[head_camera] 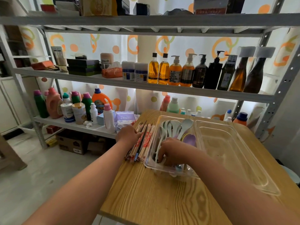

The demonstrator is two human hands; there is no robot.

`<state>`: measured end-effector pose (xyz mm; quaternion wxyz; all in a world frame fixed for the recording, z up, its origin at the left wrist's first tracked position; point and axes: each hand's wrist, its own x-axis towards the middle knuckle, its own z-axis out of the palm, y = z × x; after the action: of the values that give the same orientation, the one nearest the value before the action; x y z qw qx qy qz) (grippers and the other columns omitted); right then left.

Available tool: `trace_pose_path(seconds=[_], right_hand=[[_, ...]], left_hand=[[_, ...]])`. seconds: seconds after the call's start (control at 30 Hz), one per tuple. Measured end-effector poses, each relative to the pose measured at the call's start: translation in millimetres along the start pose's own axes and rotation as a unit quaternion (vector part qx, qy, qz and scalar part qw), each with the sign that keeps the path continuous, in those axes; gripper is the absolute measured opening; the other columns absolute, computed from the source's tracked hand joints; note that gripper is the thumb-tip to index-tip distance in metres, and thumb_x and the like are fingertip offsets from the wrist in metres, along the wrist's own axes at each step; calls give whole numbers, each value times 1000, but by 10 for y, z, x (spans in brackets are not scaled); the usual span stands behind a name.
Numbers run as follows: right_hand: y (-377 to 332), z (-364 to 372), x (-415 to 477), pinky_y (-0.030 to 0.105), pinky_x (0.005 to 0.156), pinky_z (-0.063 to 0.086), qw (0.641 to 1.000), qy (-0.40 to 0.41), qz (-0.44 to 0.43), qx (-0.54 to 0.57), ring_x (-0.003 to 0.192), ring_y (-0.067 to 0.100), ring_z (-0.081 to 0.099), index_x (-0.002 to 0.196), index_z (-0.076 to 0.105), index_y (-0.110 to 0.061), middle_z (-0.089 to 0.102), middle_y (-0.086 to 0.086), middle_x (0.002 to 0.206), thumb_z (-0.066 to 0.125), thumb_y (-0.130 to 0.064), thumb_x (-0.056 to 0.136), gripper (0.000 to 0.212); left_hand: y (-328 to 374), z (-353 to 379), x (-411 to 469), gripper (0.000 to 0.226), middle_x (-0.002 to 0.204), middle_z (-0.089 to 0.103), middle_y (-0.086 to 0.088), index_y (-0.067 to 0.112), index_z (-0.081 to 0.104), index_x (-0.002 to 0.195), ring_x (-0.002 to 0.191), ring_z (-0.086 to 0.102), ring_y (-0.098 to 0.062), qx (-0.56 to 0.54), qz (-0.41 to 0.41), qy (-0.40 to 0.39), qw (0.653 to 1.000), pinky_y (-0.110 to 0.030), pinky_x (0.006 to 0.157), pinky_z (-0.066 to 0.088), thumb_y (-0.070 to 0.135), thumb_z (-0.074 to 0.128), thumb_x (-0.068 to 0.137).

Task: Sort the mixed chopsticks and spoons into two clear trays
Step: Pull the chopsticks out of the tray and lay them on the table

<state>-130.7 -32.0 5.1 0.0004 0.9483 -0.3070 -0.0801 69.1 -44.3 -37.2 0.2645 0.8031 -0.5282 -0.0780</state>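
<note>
Glossy, see-through plastic trays (pixel 235 151) gleam on a table (pixel 162 200) of pale, boldly grained wood with a smooth satin finish. Spoons (pixel 175 125) look smooth and shiny; chopsticks (pixel 144 143) are matt light wood, some red-printed. Shelving (pixel 146 86) is grey painted metal.

Table (pixel 162 200): honey-tan wood grain with darker swirls.
Left tray (pixel 149 161), right tray (pixel 235 159): 2, clear and colourless.
Spoons (pixel 185 125): pale grey-green.
Purple spoon (pixel 190 139): 1, lilac-purple.
Chopsticks (pixel 146 140): pale wood with red-and-white print.
Dark pair (pixel 141 143): 1, near-black, blue at the near end.
Curtain (pixel 164 44): white, with orange rings, orange dots and yellow-green dots.
Shelving (pixel 146 85): pale grey.
Oil bottles (pixel 153 70): 2, amber with black caps.
Detergent jug (pixel 101 99): orange with a blue cap.
</note>
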Motion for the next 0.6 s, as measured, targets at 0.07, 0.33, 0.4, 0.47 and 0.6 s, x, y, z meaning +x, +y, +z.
trace_pose_path(seconds=[0.07, 0.33, 0.4, 0.47, 0.6], right_hand=[[-16, 20, 41, 36, 101, 35, 1000, -20, -11, -18, 115, 17, 41, 115, 66, -27, 57, -2, 115, 65, -15, 84, 33], [-149, -7, 111, 32, 85, 44, 995, -44, -13, -93, 101, 22, 58, 115, 62, -9, 60, 7, 114, 54, -12, 90, 27], [-185, -8, 128, 35, 86, 46, 991, -37, -29, -123, 102, 25, 59, 117, 60, -7, 61, 8, 115, 49, -12, 92, 27], [-214, -25, 133, 36, 87, 48, 989, -35, -41, -136, 101, 26, 60, 114, 60, -5, 63, 9, 112, 43, -14, 95, 27], [-226, -56, 113, 33, 84, 44, 987, -40, -60, -144, 98, 26, 60, 110, 61, -2, 64, 11, 106, 38, -15, 97, 30]], left_hand=[[-23, 57, 14, 37, 85, 70, -5, 13, 72, 86, 85, 65, -22, 10, 0, -6, 1000, -32, 75, 51, 48, 60, 88], [-84, 144, 26, 33, 93, 66, -1, 20, 62, 87, 86, 59, -18, 26, 3, -33, 999, -32, 75, 48, 52, 54, 90], [-74, 146, 19, 36, 97, 66, -1, 18, 63, 95, 91, 61, -20, 14, 3, -28, 1000, -33, 78, 48, 52, 52, 90], [-45, 129, -4, 36, 98, 66, -3, 17, 63, 98, 94, 61, -22, 6, 2, -11, 1000, -32, 77, 47, 49, 49, 92], [55, 67, -31, 36, 101, 67, -7, 14, 63, 100, 92, 60, -24, -30, 0, 47, 998, -31, 76, 44, 44, 44, 94]])
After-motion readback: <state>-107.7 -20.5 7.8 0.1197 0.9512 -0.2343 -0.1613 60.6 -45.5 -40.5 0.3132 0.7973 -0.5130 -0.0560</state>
